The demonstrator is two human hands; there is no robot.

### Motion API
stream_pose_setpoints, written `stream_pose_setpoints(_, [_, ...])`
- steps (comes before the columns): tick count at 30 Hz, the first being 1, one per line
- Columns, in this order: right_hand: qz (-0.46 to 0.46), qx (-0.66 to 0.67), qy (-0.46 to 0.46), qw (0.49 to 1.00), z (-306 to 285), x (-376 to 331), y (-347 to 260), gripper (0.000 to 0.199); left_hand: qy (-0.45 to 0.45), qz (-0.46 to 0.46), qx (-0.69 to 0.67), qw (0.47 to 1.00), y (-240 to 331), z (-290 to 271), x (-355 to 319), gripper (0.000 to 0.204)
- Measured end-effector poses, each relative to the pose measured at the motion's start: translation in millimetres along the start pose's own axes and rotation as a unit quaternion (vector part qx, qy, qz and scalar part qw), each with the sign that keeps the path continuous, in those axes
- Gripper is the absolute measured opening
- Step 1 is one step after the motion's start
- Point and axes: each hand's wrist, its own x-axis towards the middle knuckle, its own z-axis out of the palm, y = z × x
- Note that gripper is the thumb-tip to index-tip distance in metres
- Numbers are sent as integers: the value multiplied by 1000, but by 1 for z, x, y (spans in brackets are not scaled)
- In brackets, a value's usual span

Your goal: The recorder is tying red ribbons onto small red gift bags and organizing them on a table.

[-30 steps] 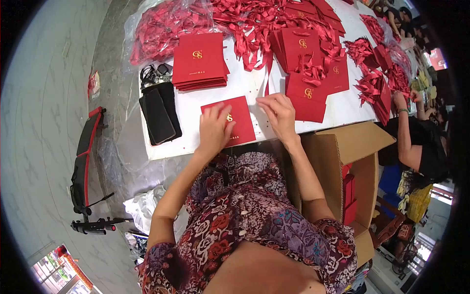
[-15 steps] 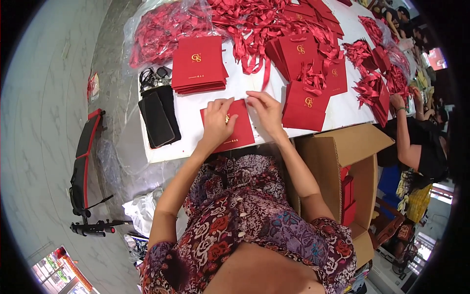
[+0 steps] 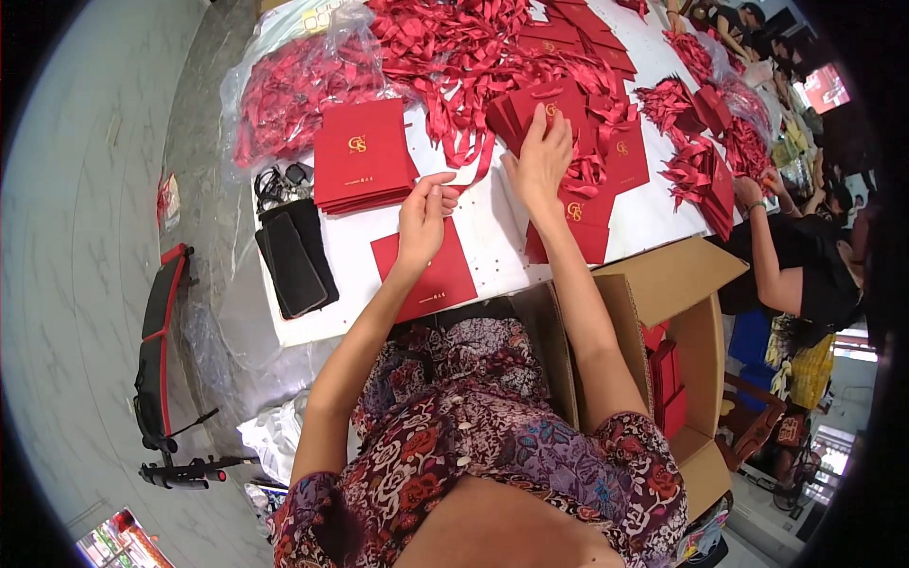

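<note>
A red paper bag (image 3: 440,284) with gold print lies flat at the table's near edge. Above its far part is my left hand (image 3: 424,220), fingers curled and pinched at the end of a red ribbon (image 3: 481,168) trailing from the heap. My right hand (image 3: 542,163) reaches farther out, its fingers apart, over a fanned group of red bags (image 3: 511,115) with ribbon handles; it partly covers them. Nearer, another red bag (image 3: 589,220) lies beside my right forearm. To the left stands a neat stack of flat red bags (image 3: 365,156).
Red ribbons (image 3: 445,47) are heaped at the back, beside a clear plastic bag of ribbons (image 3: 303,95). A black phone (image 3: 292,260) lies on a dark cloth at left. An open cardboard box (image 3: 677,275) stands at right. A co-worker's arm (image 3: 772,246) is at far right.
Both hands have left the flat bag and moved away from me. My right hand has gone to the bags and ribbons; my left has closed at a ribbon's end. The view has shifted slightly.
</note>
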Motion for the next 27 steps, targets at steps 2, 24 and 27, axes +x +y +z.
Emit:
stream_pose_setpoints(2, [46,-79,-66,994,24,18,8,104,13,27,15,999,9,1,0,30])
stream_pose_setpoints(24, [127,-210,-145,959,81,73,28,85,92,184,201,958,70,-14,-54,20])
stream_pose_setpoints(27, [67,-112,-81,988,53,60,13,83,44,97,223,969,41,-15,-66,23])
